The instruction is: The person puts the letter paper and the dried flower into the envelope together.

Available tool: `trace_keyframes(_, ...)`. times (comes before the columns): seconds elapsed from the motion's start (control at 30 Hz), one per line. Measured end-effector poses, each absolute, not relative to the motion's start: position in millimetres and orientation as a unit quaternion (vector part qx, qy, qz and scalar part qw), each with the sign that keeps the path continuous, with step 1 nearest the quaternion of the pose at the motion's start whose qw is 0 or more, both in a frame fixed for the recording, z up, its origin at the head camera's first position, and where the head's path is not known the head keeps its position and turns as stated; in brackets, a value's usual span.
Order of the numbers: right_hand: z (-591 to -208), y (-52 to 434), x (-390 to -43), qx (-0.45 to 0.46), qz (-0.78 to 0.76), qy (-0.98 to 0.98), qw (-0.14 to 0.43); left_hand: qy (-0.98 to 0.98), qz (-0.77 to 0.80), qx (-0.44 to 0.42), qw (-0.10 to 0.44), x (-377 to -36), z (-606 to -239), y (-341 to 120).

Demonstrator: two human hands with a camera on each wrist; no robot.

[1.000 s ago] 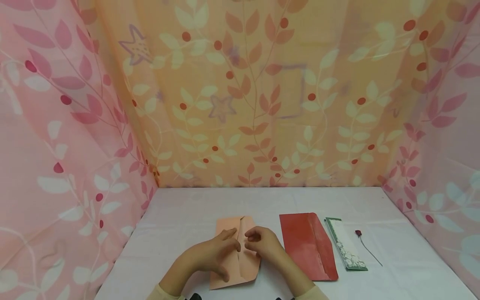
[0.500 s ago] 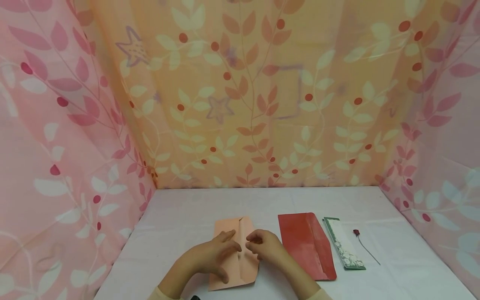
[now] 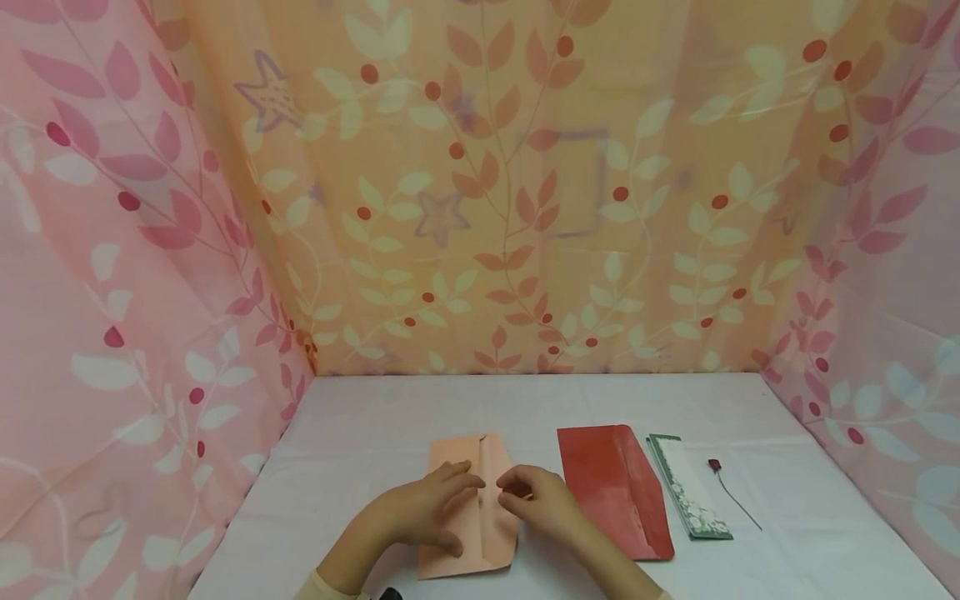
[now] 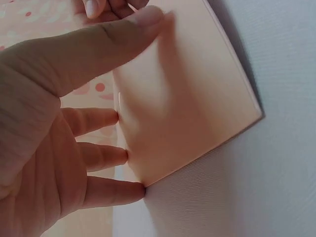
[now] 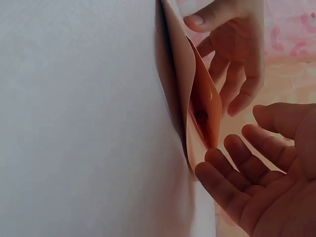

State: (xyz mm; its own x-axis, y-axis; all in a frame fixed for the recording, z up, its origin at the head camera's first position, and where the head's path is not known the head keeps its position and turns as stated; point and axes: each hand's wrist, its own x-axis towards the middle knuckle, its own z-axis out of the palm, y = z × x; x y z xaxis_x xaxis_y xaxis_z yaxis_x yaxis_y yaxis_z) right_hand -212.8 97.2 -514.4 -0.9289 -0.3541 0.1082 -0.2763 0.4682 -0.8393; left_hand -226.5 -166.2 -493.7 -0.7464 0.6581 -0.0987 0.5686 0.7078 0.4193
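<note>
A peach envelope (image 3: pixel 472 527) lies on the white table, its flap side up and the flap fold toward the right. My left hand (image 3: pixel 408 510) rests on its left part, fingers spread and fairly straight, with fingertips on the paper in the left wrist view. My right hand (image 3: pixel 546 502) is at the flap (image 3: pixel 498 537), its fingers loosely bent and nothing between them. In the right wrist view the mouth of the peach envelope (image 5: pixel 183 74) gapes, with a small dark spot inside. The right fingertips (image 5: pixel 212 154) are right by its edge.
To the right lies a red envelope (image 3: pixel 600 483), then a white card with a green floral border (image 3: pixel 690 487) and a dark red rose on a thin stem (image 3: pixel 714 465). Patterned curtains (image 3: pixel 480 250) enclose the white table (image 3: pixel 360 417) at the back and sides.
My right hand has drawn slightly right and down, away from my left fingertips, and its thumb and forefinger have parted a little. The left hand stays on the envelope.
</note>
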Motion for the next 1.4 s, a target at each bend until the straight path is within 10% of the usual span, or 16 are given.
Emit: trace_keyframes(1.4, -493.9, 220.3, -177.4, -0.165, -0.297, 0.928, -0.152, 0.872, 0.108, 0.477, -0.031, -212.7, -481.7, -89.1)
